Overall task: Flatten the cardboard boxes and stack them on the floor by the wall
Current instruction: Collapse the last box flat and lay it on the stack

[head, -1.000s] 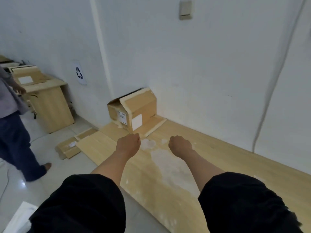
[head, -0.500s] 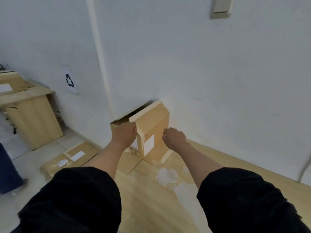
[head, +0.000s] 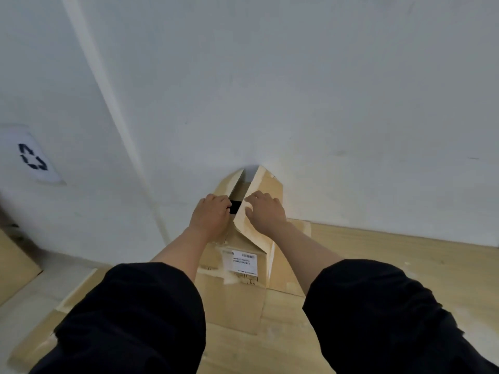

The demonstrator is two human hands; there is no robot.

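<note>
Brown corrugated cardboard makes up the box (head: pixel 243 255) that stands against the white wall (head: pixel 297 90), directly under both hands. Below the hands, on the near face of the box, is a white shipping label (head: pixel 244 261) with a barcode along its top and a few lines of small print, too blurred to read. Far off to the left of the left hand, a white sign (head: pixel 31 156) on the wall carries a black recycling symbol of three chasing arrows.

Both arms reach forward from black sleeves (head: pixel 140 314), forearms bare. The left hand (head: pixel 210 215) has its fingers curled over the edge of the left top flap, gripping it. The right hand (head: pixel 263 210) lies on the right top flap (head: pixel 266 182) with fingers spread and slightly bent; it seems to press rather than clasp, though the fingertips at the flap's edge are hard to make out. Between the two hands the flaps part in a narrow dark gap.

Beneath the box and the arms, flattened cardboard sheets (head: pixel 235 303) lie on pale wooden floor (head: pixel 391 252). Further left of the left arm the floor is grey tile (head: pixel 35 290).
</note>
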